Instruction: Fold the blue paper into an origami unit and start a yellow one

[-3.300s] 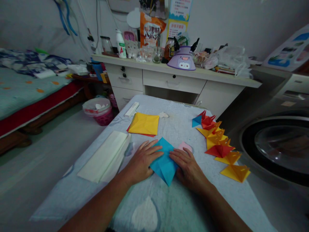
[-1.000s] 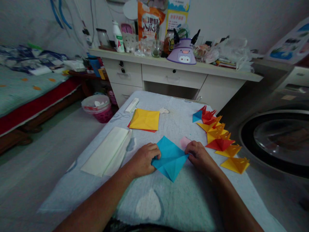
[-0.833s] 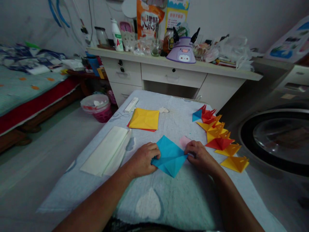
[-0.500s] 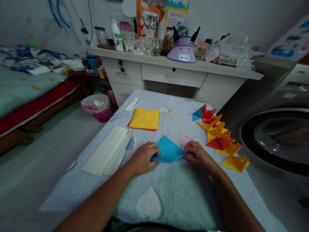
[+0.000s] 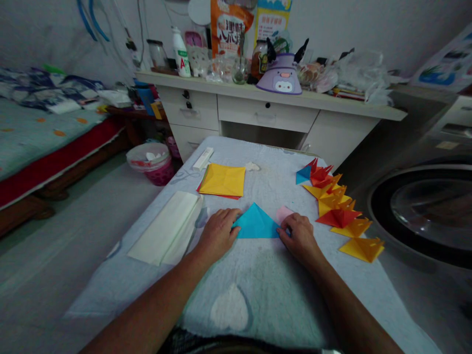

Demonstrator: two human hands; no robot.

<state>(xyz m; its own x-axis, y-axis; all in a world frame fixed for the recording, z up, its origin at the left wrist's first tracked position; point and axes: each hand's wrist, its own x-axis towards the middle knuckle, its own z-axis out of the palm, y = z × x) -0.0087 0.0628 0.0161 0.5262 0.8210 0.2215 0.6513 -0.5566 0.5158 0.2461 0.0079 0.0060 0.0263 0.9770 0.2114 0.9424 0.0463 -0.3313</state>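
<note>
A sheet of blue origami paper (image 5: pixel 257 222), folded into a triangle, lies on the cloth with its point away from me and its straight edge toward me. At its left corner, my left hand (image 5: pixel 221 227) pinches the paper between thumb and fingers. My right hand (image 5: pixel 298 232) has the right corner, with thumb and curled fingers closed on it. Just behind my right hand a pink patch (image 5: pixel 283 213) shows, partly covered. Beyond the triangle lies a stack of square papers (image 5: pixel 223 180), yellow on top with red edges below.
Folded paper figures (image 5: pixel 339 216) in yellow, red and blue line the table's right side. A pale folded sheet (image 5: pixel 165 228) lies at left, a small white box (image 5: pixel 203 159) behind it. Farther off stand a cluttered desk (image 5: pixel 265 110), a pink bin (image 5: pixel 158 169) and a washing machine (image 5: pixel 424 201).
The blue paper's near edge, bowed before, is now straight and flat on the cloth. Both hands have shifted slightly at its corners. The whole view has moved a little.
</note>
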